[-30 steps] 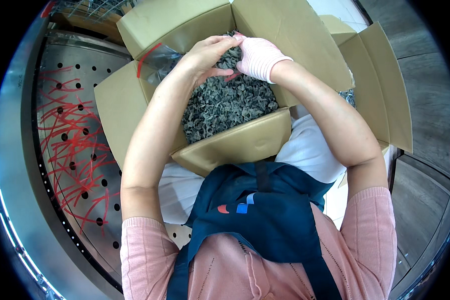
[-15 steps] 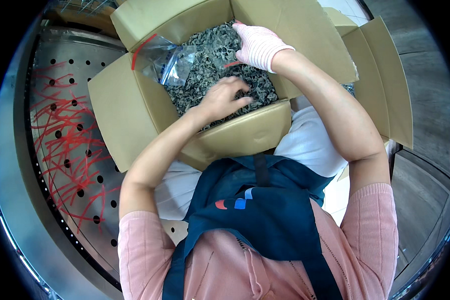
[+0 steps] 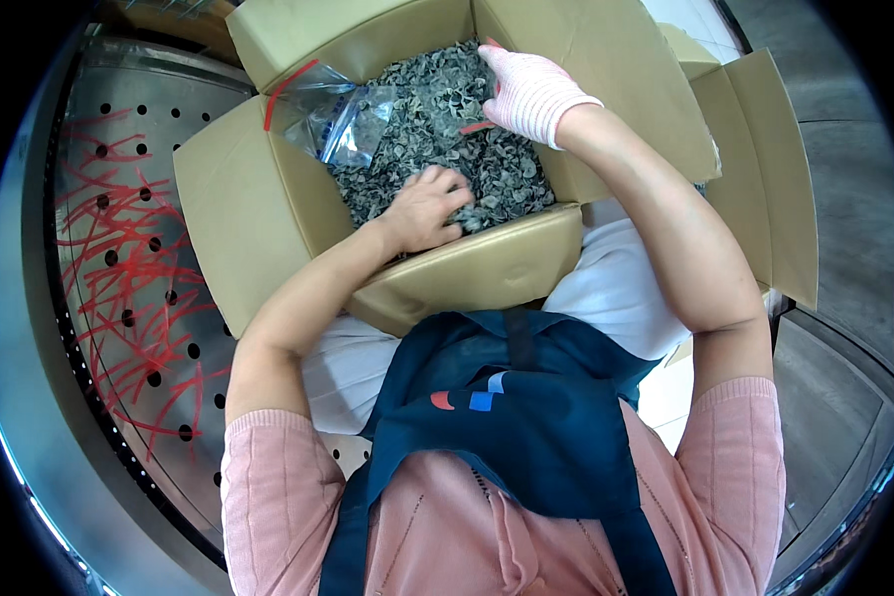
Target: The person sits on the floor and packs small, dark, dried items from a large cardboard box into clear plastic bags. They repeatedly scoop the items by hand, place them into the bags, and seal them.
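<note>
An open cardboard box [image 3: 467, 258] rests between my legs, full of dried, grey-green curled flakes [image 3: 497, 184]. My bare left hand [image 3: 429, 207] lies on the flakes near the box's front, fingers apart and bent into them. My right hand [image 3: 531, 94], in a pink-and-white striped glove, is at the back right, closed on what looks like a clear bag with red strips [image 3: 475, 127], hard to make out among the flakes. Clear zip bags [image 3: 348, 129] with a red edge lie in the back-left corner.
At left is a perforated metal tray [image 3: 139, 348] scattered with red strips, inside a metal rim. Another open cardboard box [image 3: 765, 179] stands at right, partly behind the first. Grey wood-look panels [image 3: 834, 397] line the right side.
My left hand has left my right hand at the back and moved down toward the front of the flakes. My right hand stays at the back right, shifted slightly.
</note>
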Demonstrator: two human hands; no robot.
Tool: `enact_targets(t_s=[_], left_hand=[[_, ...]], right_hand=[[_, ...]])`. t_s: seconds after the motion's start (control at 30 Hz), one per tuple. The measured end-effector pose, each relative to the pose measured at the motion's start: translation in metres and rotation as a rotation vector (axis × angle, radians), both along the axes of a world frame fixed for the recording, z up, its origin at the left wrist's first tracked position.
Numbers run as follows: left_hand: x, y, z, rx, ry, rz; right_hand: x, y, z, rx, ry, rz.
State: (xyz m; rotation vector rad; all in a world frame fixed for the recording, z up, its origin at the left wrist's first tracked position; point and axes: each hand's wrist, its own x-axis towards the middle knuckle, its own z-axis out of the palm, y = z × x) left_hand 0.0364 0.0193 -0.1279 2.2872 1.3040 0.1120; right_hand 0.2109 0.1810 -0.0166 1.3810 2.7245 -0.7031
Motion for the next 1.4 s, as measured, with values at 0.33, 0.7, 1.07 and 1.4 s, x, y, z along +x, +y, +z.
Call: enact_targets(t_s=[0.33,0.7,1.07,1.4], left_hand=[[-0.038,0.012,0.005,0.005,-0.013,0.360],[-0.002,-0.016,-0.001,-0.077,0.394,0.306],[-0.027,-0.027,0.017,-0.286,0.218,0.359],[-0.044,-0.006,0.019,-0.571,-0.529,0.913]], right_hand=[[0.004,0.003,-0.009,0.022,0.022,0.006],[0.006,0.003,-0.007,0.013,0.017,-0.012],[0.008,0.002,-0.003,-0.032,-0.029,0.019],[0.006,-0.002,0.002,-0.038,0.020,0.009]])
